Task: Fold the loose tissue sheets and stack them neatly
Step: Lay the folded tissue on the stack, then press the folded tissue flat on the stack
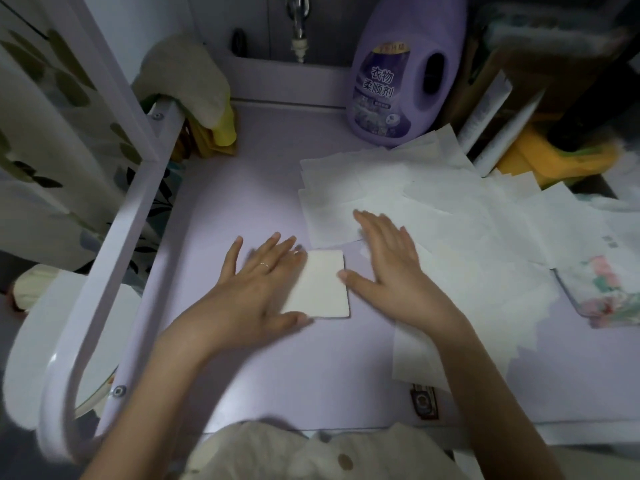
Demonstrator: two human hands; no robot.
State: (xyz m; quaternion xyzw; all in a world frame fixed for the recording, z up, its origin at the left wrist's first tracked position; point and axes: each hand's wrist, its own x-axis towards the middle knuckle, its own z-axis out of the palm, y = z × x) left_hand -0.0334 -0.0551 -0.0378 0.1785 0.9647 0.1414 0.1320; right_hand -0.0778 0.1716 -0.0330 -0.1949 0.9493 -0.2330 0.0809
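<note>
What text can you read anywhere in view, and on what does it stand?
"衣物柔顺剂": on the label of the purple bottle.
Smaller print on that label: too blurred to read.
Print on the white package: too small to read.
Sticker near the table's front edge: unreadable.

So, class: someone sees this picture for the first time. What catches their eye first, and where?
At the centre, the left hand rests flat on a small folded tissue, the right hand open beside it. Loose tissue sheets sprawl to the right, and a tall purple bottle stands behind them.
</note>
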